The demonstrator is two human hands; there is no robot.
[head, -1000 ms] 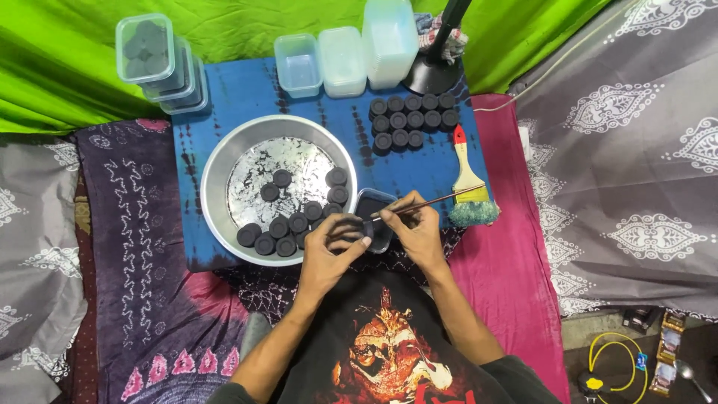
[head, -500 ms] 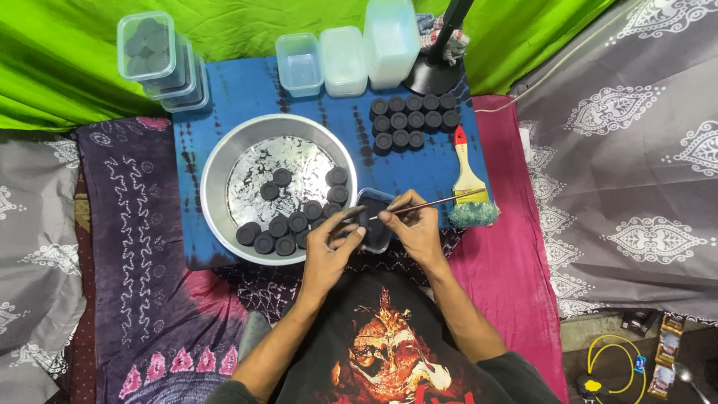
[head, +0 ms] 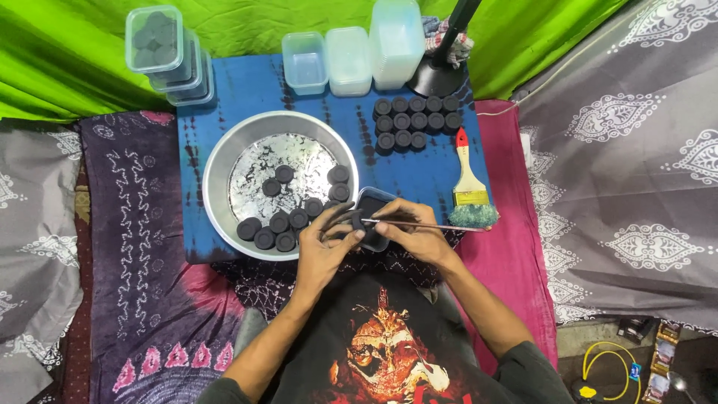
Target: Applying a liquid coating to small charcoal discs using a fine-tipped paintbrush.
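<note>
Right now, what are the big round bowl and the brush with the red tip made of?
The big round silver bowl looks like shiny metal: its bottom glints with reflections. The flat paintbrush seems to have a pale wooden handle, red-tipped, with a brass-coloured band and fuzzy teal bristles.

Eleven black discs sit in rows at upper centre; nine more lie in one metal bowl. Three clear tubs stand along the top, one paintbrush at right.

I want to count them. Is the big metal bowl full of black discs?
No. The metal bowl holds a few black discs near its front edge; most of its bottom is bare.
</note>
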